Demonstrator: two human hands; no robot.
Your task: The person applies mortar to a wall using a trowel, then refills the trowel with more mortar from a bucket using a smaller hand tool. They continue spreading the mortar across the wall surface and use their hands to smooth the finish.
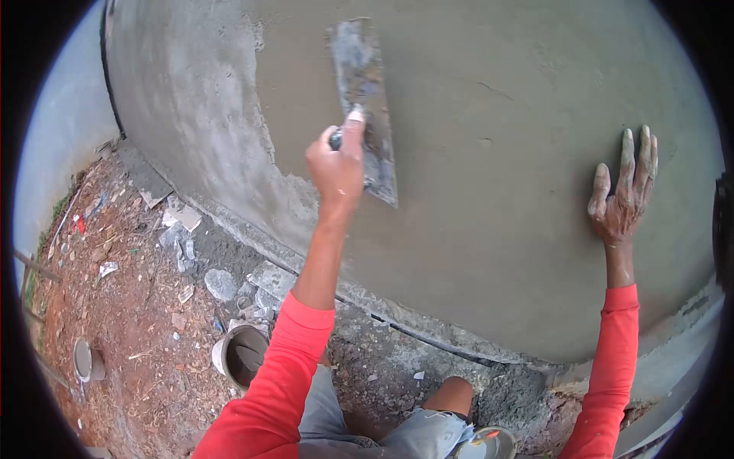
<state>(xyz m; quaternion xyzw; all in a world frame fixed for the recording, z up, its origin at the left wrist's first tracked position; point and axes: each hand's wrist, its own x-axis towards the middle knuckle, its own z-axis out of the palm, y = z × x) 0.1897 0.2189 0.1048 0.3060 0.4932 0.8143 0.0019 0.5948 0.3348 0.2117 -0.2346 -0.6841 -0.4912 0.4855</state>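
Observation:
My left hand [339, 162] is closed round the dark handle of a steel trowel [365, 76]. The long rectangular blade lies against the wall, tilted slightly from upright, with grey mortar smeared on it. Around it the wet plaster [466, 191] is smooth and grey-green, with a few faint marks. To the left of the trowel, the plaster edge meets a paler, rougher wall surface [206, 107]. On the right, my right hand [625, 195] rests on the wall with its fingers stretched upward, holding nothing; its fingertips are coated with pale mortar.
A bucket of grey mortar [243, 355] stands on the ground below my left arm. Another small bucket [89, 361] is farther left. A third container [489, 444] sits by my knee. Rubble [222, 284] and scraps lie along the wall's base.

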